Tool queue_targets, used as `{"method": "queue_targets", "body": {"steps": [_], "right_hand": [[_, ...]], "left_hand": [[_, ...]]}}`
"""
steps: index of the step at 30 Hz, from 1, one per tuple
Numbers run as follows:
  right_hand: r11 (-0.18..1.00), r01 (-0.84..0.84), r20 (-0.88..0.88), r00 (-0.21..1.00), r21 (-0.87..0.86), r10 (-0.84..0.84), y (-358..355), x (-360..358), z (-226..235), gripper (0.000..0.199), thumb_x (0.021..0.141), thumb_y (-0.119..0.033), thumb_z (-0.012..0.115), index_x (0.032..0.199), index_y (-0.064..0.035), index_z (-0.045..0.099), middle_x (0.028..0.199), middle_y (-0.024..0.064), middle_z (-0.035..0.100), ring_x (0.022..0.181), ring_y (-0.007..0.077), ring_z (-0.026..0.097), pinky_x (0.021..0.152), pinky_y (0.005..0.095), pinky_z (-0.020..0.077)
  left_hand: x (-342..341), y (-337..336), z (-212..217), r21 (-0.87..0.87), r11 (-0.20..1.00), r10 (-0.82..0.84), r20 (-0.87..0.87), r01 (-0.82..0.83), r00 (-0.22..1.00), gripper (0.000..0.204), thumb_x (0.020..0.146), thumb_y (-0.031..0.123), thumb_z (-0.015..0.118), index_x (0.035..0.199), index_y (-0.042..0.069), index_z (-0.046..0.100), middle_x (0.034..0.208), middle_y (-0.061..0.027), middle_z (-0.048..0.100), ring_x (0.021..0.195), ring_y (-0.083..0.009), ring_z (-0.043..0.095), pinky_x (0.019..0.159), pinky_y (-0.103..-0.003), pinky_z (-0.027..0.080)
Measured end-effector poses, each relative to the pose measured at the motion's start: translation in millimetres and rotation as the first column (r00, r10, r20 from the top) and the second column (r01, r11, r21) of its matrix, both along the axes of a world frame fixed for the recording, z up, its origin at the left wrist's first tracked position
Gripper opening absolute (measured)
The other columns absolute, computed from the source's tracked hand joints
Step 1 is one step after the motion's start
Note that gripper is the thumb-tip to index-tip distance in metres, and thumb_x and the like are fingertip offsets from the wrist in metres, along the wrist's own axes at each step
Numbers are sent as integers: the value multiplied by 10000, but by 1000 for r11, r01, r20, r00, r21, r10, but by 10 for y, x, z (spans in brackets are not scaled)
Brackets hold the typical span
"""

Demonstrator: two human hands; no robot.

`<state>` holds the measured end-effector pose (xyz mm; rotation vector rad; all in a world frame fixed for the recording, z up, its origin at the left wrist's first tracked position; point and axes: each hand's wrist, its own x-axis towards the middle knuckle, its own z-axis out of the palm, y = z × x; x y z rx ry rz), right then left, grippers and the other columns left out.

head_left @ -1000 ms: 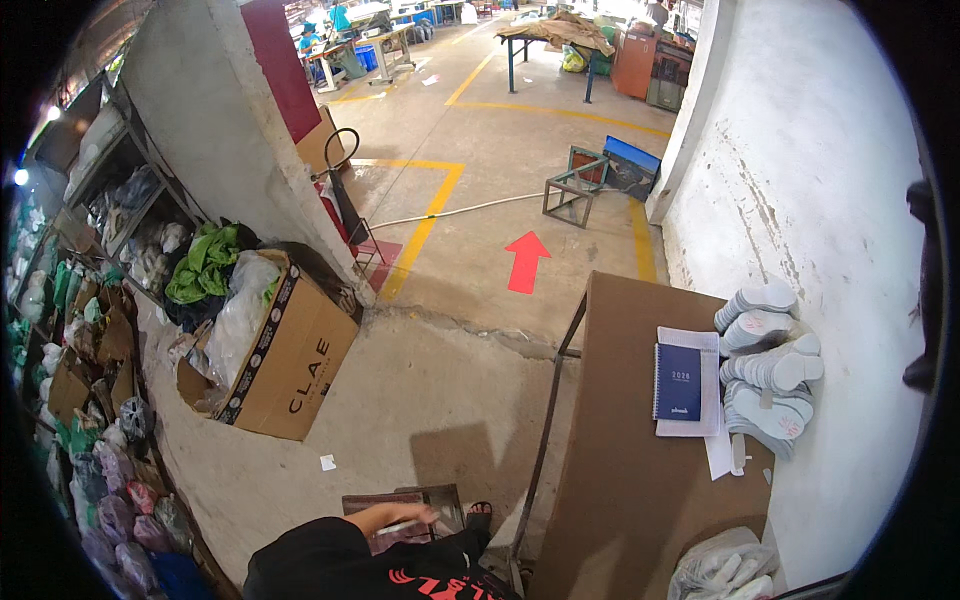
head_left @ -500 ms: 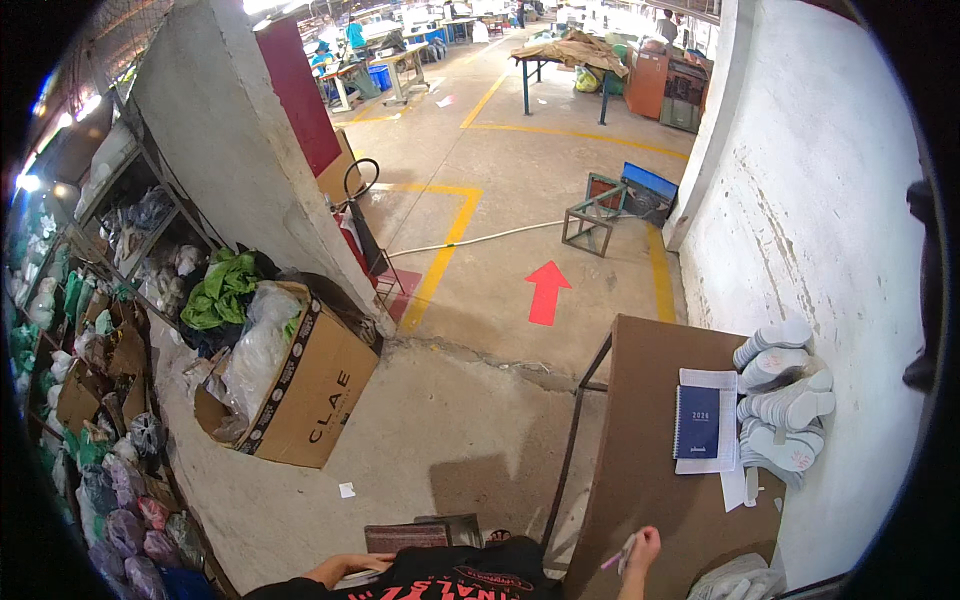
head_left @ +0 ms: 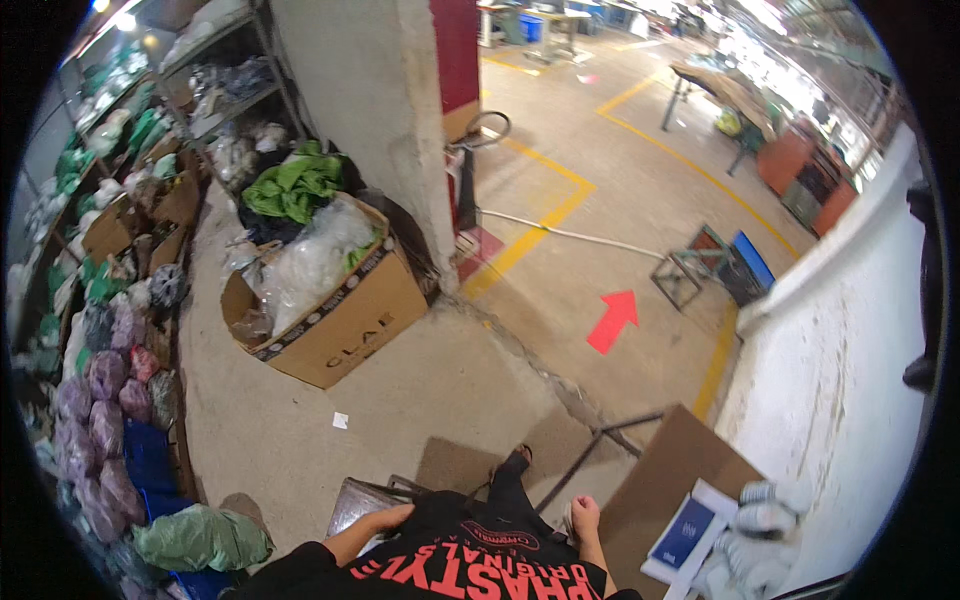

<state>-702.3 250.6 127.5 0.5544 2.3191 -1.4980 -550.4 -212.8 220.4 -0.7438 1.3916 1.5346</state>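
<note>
Your right hand curls near the desk; I can't tell if it, or your left hand, pinches anything. Mind the desk's edge.

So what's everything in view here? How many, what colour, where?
Table: one, brown, lower right
Notebook: one, blue, on table
Sole-shaped pieces: many, white, table's right side
Cardboard box: one, brown, left floor
Crumpled bundle: one, green, box's far side
Bagged bundles: many, purple, green, white, far left
Arrow: one, red, floor right of centre
Hose: one, whitish, beyond arrow
Metal frame: one, greenish, right of arrow
Floor lines: several, yellow, right half
Seat-like thing: one, greyish, bottom, left of centre
Shirt: one, black, bottom centre
Left hand: one, bare, left of shirt
Right hand: one, bare, right of shirt
</note>
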Motion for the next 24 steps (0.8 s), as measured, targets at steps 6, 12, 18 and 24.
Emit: {"method": "queue_targets", "body": {"steps": [6, 12, 18, 24], "right_hand": [[965, 66, 259, 966, -255, 2, -44, -1596, -101, 113, 956, -155, 636, 860, -101, 661, 725, -18, 583, 616, 128, 543, 550, 315, 443], [956, -49, 278, 951, -290, 133, -652, -3232, 85, 105, 975, -178, 600, 897, -121, 641, 658, 22, 565, 471, 176, 523, 418, 354, 429], [886, -69, 242, 949, -458, 200, -1711, -3992, 34, 58, 963, -166, 588, 928, -139, 625, 701, 75, 634, 422, 187, 517, 356, 324, 384], [877, 118, 419, 902, -465, 101, -2921, -4139, 21, 25, 958, -165, 582, 951, -170, 606, 764, 109, 677, 404, 197, 500, 331, 324, 379]], "left_hand": [[-528, -35, 67, -216, 976, -46, -243, -7, 969, 519, 1077, 356, 410, 1334, -47, 612, 1318, -127, 668, 1160, -218, 593, 989, -431, 498], [-916, -163, 250, -343, 933, 7, -287, -110, 958, 512, 1010, 324, 439, 1242, -87, 637, 1218, -248, 711, 1120, -335, 673, 943, -465, 525], [-1645, -779, 70, -346, 931, 85, -105, -117, 991, 521, 996, 360, 443, 1217, -64, 649, 1139, -258, 720, 1075, -374, 704, 911, -487, 552], [-2282, -2271, -150, -58, 965, 241, -191, -256, 951, 405, 1009, 341, 520, 1212, 49, 714, 933, -113, 692, 846, -202, 685, 662, -408, 601]]}}
